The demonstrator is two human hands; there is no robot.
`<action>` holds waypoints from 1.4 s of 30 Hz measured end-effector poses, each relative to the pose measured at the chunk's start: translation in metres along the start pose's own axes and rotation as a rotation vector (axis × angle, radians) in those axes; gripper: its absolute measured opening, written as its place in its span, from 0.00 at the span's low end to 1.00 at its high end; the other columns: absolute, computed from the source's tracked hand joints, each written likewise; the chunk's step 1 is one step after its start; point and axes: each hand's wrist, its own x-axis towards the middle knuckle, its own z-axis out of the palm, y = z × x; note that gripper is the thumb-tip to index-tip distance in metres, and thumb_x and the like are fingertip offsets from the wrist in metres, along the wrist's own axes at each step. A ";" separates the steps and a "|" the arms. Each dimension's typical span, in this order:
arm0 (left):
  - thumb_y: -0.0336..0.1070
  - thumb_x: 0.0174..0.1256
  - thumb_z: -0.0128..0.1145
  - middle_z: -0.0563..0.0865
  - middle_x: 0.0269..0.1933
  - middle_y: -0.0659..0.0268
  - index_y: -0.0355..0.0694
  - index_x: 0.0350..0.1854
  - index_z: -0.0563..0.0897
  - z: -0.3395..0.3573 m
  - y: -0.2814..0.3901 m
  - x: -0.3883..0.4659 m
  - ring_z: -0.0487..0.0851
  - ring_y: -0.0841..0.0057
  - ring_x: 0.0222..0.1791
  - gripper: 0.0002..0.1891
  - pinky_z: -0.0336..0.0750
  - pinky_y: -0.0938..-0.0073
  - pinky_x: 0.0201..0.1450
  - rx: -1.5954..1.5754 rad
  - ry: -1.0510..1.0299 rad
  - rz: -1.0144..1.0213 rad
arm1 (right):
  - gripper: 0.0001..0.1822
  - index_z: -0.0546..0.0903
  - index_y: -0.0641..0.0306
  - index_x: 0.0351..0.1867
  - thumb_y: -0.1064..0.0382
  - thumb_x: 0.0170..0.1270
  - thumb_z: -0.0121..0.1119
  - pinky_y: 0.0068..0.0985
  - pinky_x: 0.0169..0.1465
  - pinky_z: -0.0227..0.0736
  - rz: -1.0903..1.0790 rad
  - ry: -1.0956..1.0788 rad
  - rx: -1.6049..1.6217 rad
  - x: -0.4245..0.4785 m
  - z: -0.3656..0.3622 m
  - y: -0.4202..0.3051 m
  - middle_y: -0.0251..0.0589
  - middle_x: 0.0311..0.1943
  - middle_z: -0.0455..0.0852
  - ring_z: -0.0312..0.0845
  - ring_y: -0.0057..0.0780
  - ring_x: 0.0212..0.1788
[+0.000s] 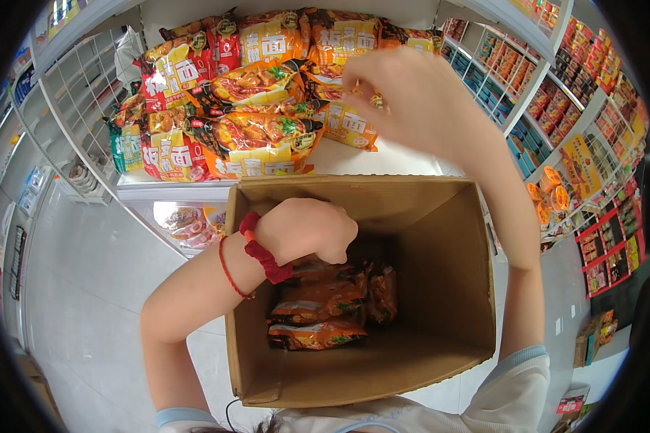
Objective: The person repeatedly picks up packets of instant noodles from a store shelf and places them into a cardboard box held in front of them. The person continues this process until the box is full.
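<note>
A tall cardboard box (444, 270) stands open before me, up against the shelf. Several orange and black noodle packets (319, 303) lie low inside it, mostly on its left side. My left hand (311, 227), with red bands at the wrist, hangs over the box opening with its knuckles up and its fingers bent downward out of sight. Over the shelf, my right hand (406, 103) is curved and slightly blurred, thumb and fingers apart, with no packet visible in it. Behind it stands an orange and yellow noodle packet (349, 127). An orange packet (257, 143) leans at the front of the shelf display.
Red noodle packets (176, 81) and a green packet (125, 146) stand on the shelf's left. White wire grids (86, 81) flank the shelf. More packets (187, 222) sit on a lower shelf. To the right are orange cup tubs (558, 197) and stocked racks.
</note>
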 end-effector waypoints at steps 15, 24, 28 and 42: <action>0.44 0.55 0.57 0.87 0.38 0.57 0.39 0.38 0.86 -0.006 0.004 0.003 0.84 0.55 0.39 0.15 0.79 0.56 0.38 -0.022 -0.059 0.008 | 0.41 0.82 0.68 0.38 0.26 0.46 0.63 0.35 0.48 0.77 0.311 -0.580 0.029 0.066 0.148 0.108 0.48 0.38 0.85 0.82 0.40 0.44; 0.47 0.58 0.56 0.87 0.35 0.55 0.38 0.37 0.85 -0.006 0.006 0.005 0.84 0.54 0.38 0.17 0.77 0.56 0.39 -0.029 -0.104 0.019 | 0.38 0.81 0.67 0.34 0.29 0.39 0.70 0.33 0.42 0.77 0.332 -0.523 0.132 0.061 0.148 0.107 0.46 0.35 0.85 0.82 0.41 0.39; 0.52 0.63 0.55 0.86 0.36 0.54 0.40 0.42 0.84 -0.012 0.006 0.013 0.83 0.55 0.42 0.19 0.75 0.57 0.45 0.004 -0.186 -0.009 | 0.37 0.83 0.63 0.36 0.32 0.36 0.73 0.36 0.41 0.77 0.236 -0.379 -0.018 0.047 0.121 0.114 0.46 0.33 0.86 0.83 0.41 0.39; 0.43 0.48 0.56 0.85 0.22 0.61 0.38 0.26 0.86 0.010 -0.018 0.017 0.83 0.61 0.25 0.13 0.75 0.61 0.27 -0.030 -0.012 0.050 | 0.27 0.78 0.70 0.48 0.73 0.40 0.70 0.26 0.43 0.75 0.194 0.256 0.008 -0.091 -0.075 0.011 0.48 0.38 0.84 0.81 0.35 0.39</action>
